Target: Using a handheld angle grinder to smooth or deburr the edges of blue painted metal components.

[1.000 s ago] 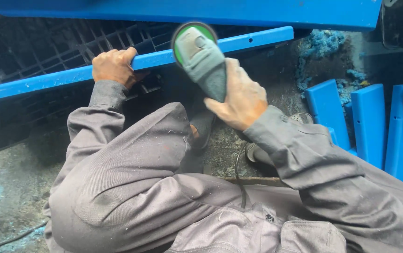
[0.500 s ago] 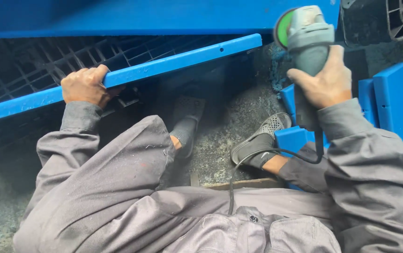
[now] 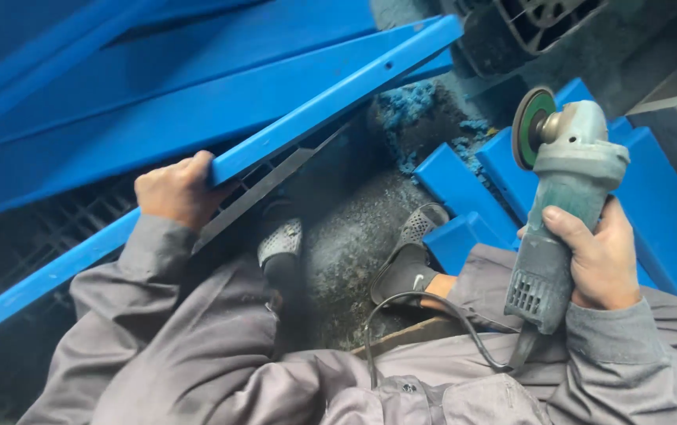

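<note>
two hands are busy: the left hand is clenched around the long blue bar, which slants across dark grating; the right hand grips the grey angle grinder, raised upright over blue pieces. its green disc is well apart from the bar.

Gritty grey floor seen underfoot. Short blue pieces laid on it at right, blue shavings heaped beside, black grid pallet set at left.
</note>
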